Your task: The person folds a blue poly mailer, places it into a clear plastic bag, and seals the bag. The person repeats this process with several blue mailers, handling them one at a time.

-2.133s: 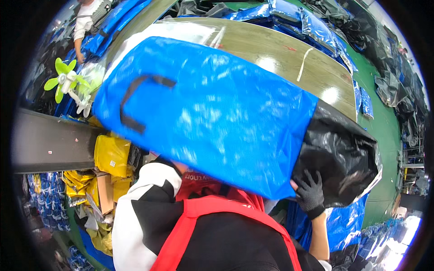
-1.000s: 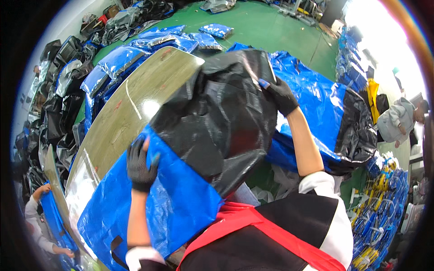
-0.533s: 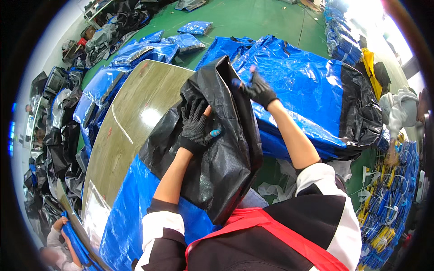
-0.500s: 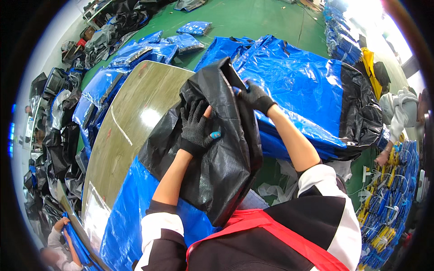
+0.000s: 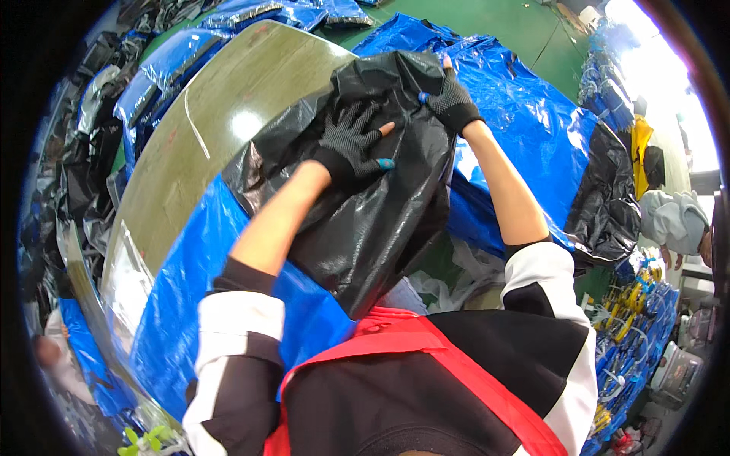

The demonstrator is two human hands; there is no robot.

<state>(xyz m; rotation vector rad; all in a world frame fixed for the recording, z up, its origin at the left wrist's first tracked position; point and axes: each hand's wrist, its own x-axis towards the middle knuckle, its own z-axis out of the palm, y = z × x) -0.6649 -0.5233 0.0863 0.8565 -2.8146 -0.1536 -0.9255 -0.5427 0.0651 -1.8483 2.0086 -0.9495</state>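
Note:
A large sheet of shiny woven plastic, with a black part (image 5: 357, 235) and a blue part (image 5: 198, 258), lies crumpled over the right side of a wood-grained table. My left hand (image 5: 353, 144), in a grey dotted work glove with some fingertips exposed, presses flat on the black part, its fingers spread. At the far right edge of the black plastic, my right hand (image 5: 454, 102) has its gloved fingers closed on the material. Blue wrapping shows on a fingertip of each hand. Folds hide the sheet's underside.
The table (image 5: 251, 83) has a curved-looking edge. A stack of blue-and-black plastic sheets (image 5: 525, 144) lies beyond my right arm. Packed blue bundles (image 5: 175, 61) line the table's far left. Blue and yellow strap bundles (image 5: 631, 327) stand at right; another person (image 5: 673, 220) is nearby.
The upright fold of black plastic has come down flatter and spread to the right. Both hands have shifted away from me, the right one to the sheet's far edge. The view has tilted.

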